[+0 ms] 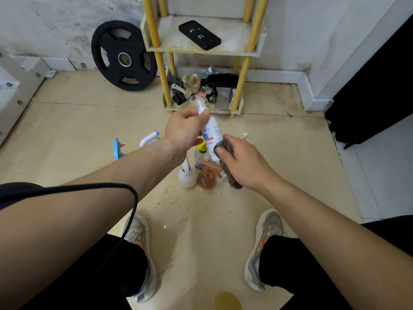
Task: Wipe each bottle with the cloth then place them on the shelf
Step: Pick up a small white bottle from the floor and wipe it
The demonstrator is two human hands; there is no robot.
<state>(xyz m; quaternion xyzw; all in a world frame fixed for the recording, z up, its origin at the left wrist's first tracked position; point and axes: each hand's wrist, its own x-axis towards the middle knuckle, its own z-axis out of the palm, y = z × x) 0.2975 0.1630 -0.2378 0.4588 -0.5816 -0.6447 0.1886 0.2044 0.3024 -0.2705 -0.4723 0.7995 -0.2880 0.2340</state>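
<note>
My left hand (184, 128) grips a white spray bottle (212, 130) near its neck, holding it tilted above the floor. My right hand (243, 162) holds a grey-brown cloth (230, 166) pressed against the bottle's lower end. Below them on the floor stand a white squeeze bottle (186, 175), an orange spray bottle (206, 177) and a clear bottle with a yellow cap (201, 154). A white and blue bottle (149, 138) lies further left. The yellow-posted shelf (201, 49) stands ahead against the wall.
A black phone-like case (199, 35) lies on the shelf's middle board. The bottom shelf (201, 92) is full of clutter. A black weight plate (124, 58) leans on the wall at left. A blue object (117, 149) lies on the floor. My shoes (143, 253) stand below.
</note>
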